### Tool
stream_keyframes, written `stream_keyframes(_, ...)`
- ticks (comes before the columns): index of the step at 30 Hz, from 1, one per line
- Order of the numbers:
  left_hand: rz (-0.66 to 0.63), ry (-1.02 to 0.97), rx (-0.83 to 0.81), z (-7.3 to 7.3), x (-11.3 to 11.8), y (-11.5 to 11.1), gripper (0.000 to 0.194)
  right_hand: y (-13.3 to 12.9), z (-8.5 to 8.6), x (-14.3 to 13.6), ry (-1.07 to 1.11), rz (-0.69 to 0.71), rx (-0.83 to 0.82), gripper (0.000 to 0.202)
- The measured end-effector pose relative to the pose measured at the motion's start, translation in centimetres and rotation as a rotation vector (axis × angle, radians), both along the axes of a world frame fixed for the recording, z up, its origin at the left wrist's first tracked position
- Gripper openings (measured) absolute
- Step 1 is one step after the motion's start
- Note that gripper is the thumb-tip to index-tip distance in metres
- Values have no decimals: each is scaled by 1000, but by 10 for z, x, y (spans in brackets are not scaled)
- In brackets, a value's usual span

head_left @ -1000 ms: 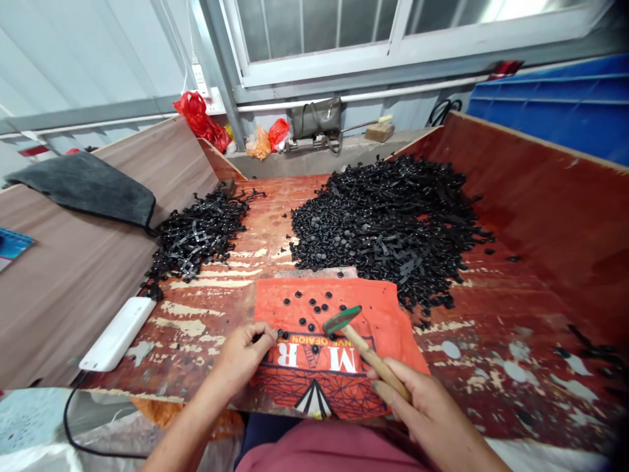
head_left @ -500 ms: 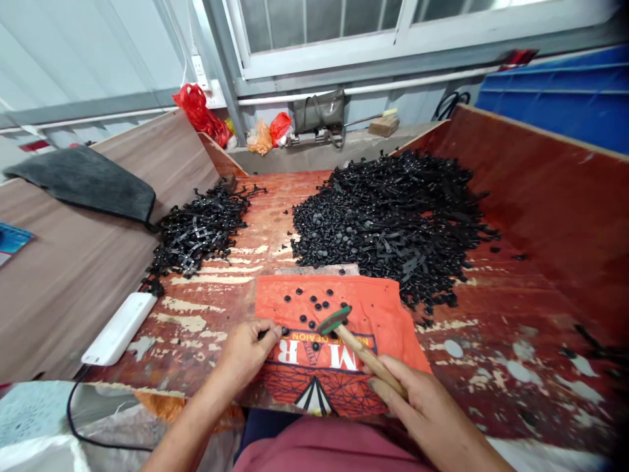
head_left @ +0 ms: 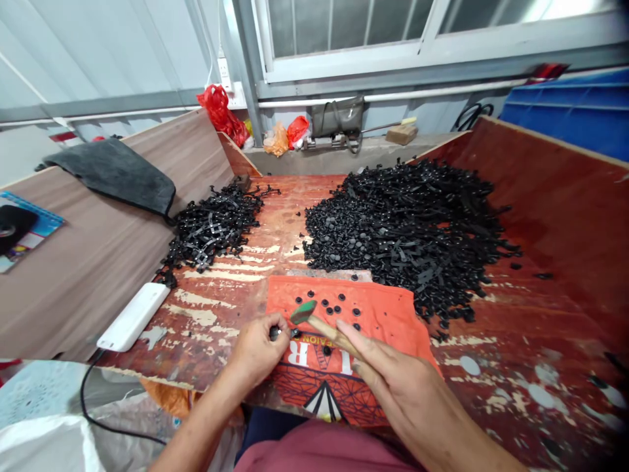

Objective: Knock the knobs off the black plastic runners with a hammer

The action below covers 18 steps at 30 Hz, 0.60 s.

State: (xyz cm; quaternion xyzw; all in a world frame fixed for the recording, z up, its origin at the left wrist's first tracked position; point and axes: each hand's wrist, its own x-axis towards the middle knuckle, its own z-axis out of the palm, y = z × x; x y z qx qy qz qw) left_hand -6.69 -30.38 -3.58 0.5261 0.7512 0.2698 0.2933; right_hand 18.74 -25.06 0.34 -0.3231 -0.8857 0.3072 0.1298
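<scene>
My left hand (head_left: 260, 344) is closed in a pinch on a small black part (head_left: 275, 332) at the left edge of an orange printed cloth (head_left: 388, 314). Fingers wrap round the wooden handle of a hammer (head_left: 324, 331) in my right hand (head_left: 400, 377). Its green head is over the cloth, just right of and above my left fingertips. Several small round black pieces (head_left: 342, 297) lie scattered on the cloth, some of them covered by the hammer and right hand. Whether the hammer head touches anything, I cannot tell.
Behind the cloth rises a big heap of black parts (head_left: 407, 223). A smaller heap (head_left: 211, 226) lies at the left, near a white power bank-like box (head_left: 133, 317) with a black cable. Wooden boards (head_left: 550, 190) border the worn red table (head_left: 221, 314).
The hammer has swung left, its head now close to my left hand. My right hand has moved forward and left with it. The whole view has shifted slightly.
</scene>
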Motion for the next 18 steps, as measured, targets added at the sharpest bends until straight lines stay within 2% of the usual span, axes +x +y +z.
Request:
stream_keyframes(5, -1, 13, 16, -1, 1, 0, 18, -1, -4, -4, -23, -7, 74, 61)
stream_keyframes(9, -6, 21, 4, 0, 1, 1, 18, 1, -4, -3, -25, -9, 117, 57)
stream_keyframes(13, -24, 60, 12, 0, 2, 0, 19, 0, -7, -6, -142, 9, 168, 58)
stream_keyframes(18, -35, 51, 11, 1, 3, -2, 17, -1, -9, -8, -42, -27, 138, 60)
